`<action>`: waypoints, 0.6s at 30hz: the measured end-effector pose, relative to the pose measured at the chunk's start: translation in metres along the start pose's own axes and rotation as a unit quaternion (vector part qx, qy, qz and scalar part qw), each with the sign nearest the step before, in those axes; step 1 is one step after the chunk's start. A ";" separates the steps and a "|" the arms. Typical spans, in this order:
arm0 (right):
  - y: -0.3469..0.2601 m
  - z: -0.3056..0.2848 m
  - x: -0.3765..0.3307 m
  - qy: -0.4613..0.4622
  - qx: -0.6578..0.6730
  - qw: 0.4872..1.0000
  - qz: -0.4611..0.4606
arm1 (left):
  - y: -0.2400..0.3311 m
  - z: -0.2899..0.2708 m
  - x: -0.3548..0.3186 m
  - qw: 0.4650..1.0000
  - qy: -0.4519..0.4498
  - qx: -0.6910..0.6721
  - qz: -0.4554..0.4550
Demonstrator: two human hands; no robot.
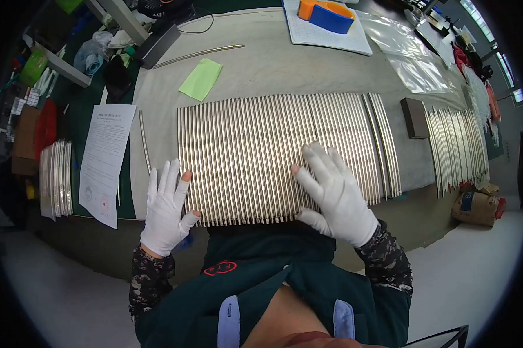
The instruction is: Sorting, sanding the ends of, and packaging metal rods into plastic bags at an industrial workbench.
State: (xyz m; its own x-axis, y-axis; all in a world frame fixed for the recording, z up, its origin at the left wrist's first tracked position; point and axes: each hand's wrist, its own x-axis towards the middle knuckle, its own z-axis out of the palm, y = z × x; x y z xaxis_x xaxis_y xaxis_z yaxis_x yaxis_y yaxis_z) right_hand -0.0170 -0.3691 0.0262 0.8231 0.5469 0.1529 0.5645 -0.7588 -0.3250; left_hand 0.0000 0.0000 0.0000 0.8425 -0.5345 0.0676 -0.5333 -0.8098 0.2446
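Observation:
A wide row of shiny metal rods (244, 151) lies side by side on the cloth-covered table, their near ends at the table's front edge. My left hand (166, 206), in a white glove with bare fingertips showing, rests at the row's left edge, thumb and fingers apart. Spread over the right-centre of the row is my right hand (337, 194), gloved the same way, its fingers lying on the rods. A narrow gap splits off a few rods (386, 145) at the row's right end. Neither hand grips anything.
A dark block (414, 118) stands beside another group of rods (458, 148) on the right. A printed sheet (106, 162) and bundled rods (56, 177) are on the left. Farther back lie a green paper (201, 80), an orange and blue tape dispenser (326, 15) and clear plastic bags (409, 55).

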 end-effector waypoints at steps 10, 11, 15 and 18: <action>0.074 -0.004 -0.093 0.104 -0.111 0.949 0.277 | 0.050 0.004 0.040 0.991 -0.057 0.000 0.124; 0.065 0.001 -0.091 0.100 -0.124 0.961 0.227 | 0.053 0.006 0.042 0.990 -0.057 -0.006 0.127; 0.051 -0.014 -0.095 0.084 -0.086 0.981 0.150 | 0.057 0.013 0.050 0.990 -0.043 -0.001 0.135; 0.061 -0.024 -0.105 0.157 -0.099 0.962 0.200 | 0.057 0.014 0.047 0.990 -0.040 0.009 0.132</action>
State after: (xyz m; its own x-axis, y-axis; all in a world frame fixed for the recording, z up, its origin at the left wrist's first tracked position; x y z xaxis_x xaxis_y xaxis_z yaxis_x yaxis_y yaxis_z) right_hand -0.0679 -0.4814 0.0129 0.9375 0.0874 0.3369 0.1744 -0.9556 -0.2374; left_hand 0.0083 -0.0752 0.0036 0.6656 -0.7447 0.0489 -0.7357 -0.6437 0.2107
